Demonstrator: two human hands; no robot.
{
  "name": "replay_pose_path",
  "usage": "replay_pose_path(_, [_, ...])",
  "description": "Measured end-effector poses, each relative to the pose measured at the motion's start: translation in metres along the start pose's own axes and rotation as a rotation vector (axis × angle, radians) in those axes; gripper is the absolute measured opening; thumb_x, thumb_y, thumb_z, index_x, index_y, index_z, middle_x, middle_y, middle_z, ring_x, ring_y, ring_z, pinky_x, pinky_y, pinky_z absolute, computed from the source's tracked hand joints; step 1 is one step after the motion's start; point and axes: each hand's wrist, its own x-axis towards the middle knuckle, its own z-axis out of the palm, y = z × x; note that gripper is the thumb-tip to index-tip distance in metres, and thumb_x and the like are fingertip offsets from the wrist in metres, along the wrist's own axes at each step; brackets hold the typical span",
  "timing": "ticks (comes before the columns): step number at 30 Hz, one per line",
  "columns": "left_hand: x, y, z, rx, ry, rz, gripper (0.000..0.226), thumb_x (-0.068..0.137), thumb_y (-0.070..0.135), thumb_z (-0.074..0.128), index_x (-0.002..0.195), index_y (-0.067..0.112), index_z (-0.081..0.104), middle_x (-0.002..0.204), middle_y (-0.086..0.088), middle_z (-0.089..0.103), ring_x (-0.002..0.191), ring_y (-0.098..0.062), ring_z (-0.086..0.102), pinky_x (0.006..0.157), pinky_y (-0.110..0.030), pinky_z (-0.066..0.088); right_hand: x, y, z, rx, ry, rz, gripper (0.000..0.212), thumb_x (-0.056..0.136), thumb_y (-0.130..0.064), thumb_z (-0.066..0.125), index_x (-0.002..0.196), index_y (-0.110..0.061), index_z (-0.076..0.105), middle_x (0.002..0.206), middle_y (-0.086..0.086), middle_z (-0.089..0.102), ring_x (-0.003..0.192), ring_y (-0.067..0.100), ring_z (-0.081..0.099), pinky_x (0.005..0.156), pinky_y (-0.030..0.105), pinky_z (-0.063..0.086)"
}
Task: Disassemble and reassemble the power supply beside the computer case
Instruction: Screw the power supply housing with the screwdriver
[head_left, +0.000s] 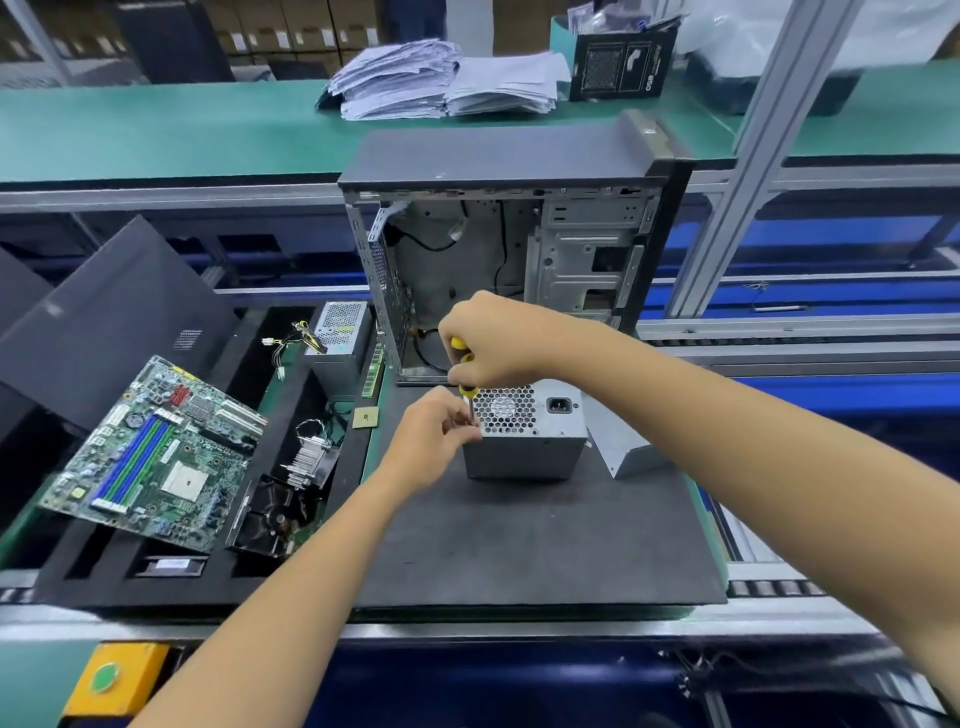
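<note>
A grey power supply (524, 449) with a honeycomb fan grille and a black socket stands on the dark mat (519, 545), just in front of the open computer case (498, 270). My right hand (493, 343) grips a yellow-and-black screwdriver (464, 364) held upright, its shaft pointing down at the unit's top left corner. My left hand (434, 434) pinches at that corner beside the shaft; its fingers hide the tip. A grey metal cover panel (631, 447) lies to the right of the unit.
A second power supply (337, 343) with loose cables stands left of the case. A motherboard (150, 452), a heatsink (311, 457) and a fan (270, 514) lie on the black foam tray at left. Paper stacks (447, 78) sit on the green shelf behind.
</note>
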Motion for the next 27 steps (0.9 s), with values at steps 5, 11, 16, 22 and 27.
replay_pose_path(5, [0.002,-0.004,-0.002,-0.093,-0.054,-0.100,0.023,0.080,0.003,0.070,0.077,0.025,0.064,0.085,0.001,0.062,0.065,-0.013,0.055,0.064,-0.023,0.047,0.000,0.000,0.000,-0.018,0.005,0.019,0.023,0.084,-0.023,0.061,0.086,0.000,0.062,0.089,0.016,0.065,0.082,0.033,0.062,0.065,0.041,0.051])
replay_pose_path(11, [-0.002,-0.013,-0.005,-0.490,-0.187,-0.490,0.019,0.085,0.010,0.068,0.101,0.016,0.059,0.092,-0.003,0.060,0.082,-0.014,0.061,0.069,-0.023,0.051,-0.001,-0.002,-0.005,-0.065,-0.057,-0.021,0.012,0.086,-0.023,0.065,0.081,-0.012,0.060,0.091,0.005,0.061,0.084,0.025,0.059,0.067,0.033,0.048])
replay_pose_path(16, [0.001,-0.011,-0.005,-0.529,-0.244,-0.570,0.006,0.084,0.012,0.070,0.087,0.011,0.064,0.088,0.000,0.060,0.086,-0.013,0.058,0.079,-0.028,0.050,0.001,-0.005,-0.003,-0.114,-0.058,-0.067,0.010,0.086,-0.018,0.065,0.079,-0.012,0.061,0.083,0.005,0.061,0.082,0.026,0.060,0.065,0.035,0.050])
replay_pose_path(22, [0.006,-0.008,-0.008,-0.482,-0.307,-0.571,0.021,0.087,0.011,0.066,0.068,0.014,0.058,0.072,0.005,0.053,0.071,-0.007,0.052,0.074,-0.026,0.050,0.000,-0.004,0.006,-0.230,-0.059,-0.026,0.033,0.095,-0.038,0.052,0.072,-0.017,0.041,0.069,-0.002,0.037,0.070,0.027,0.052,0.050,0.030,0.031])
replay_pose_path(27, [0.007,-0.007,-0.008,-0.427,-0.310,-0.553,0.019,0.087,0.008,0.065,0.069,0.013,0.060,0.069,0.004,0.053,0.068,-0.008,0.051,0.072,-0.024,0.051,-0.003,-0.006,-0.002,-0.185,-0.170,-0.037,0.012,0.086,-0.015,0.054,0.087,-0.013,0.043,0.087,0.003,0.042,0.068,0.019,0.046,0.052,0.029,0.032])
